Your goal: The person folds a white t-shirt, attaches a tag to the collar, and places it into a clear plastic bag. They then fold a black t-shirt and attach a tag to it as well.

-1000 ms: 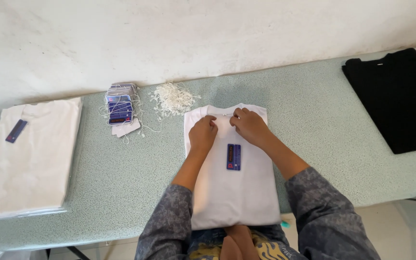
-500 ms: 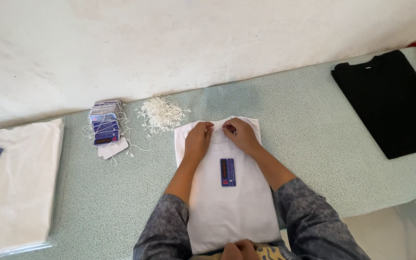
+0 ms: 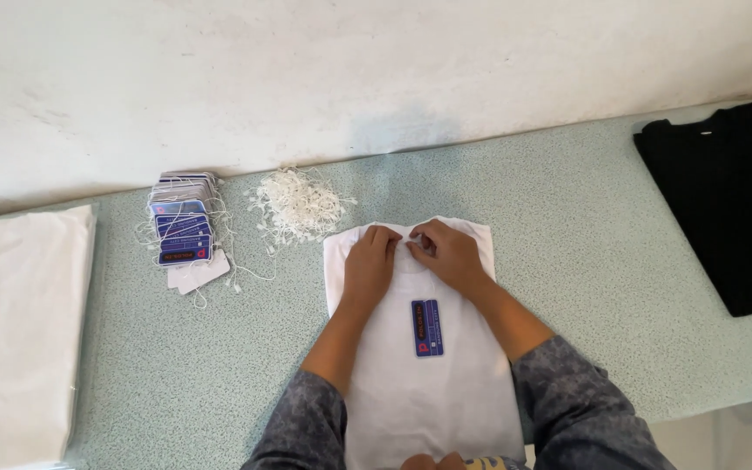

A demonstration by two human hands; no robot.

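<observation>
Left hand (image 3: 370, 265) and right hand (image 3: 447, 254) pinch white shirt (image 3: 433, 392) collar.

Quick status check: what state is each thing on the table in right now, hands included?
White shirt: folded, flat, collar away from the person, blue tag lying on it.
Blue tag: flat on the shirt, untouched.
Left hand: on the collar, fingers pinching.
Right hand: on the collar, fingers pinching.
Tag stack: fanned, strings loose.
White fasteners: loose heap.
Black shirt: folded, flat.
White stack: folded, flat.
</observation>
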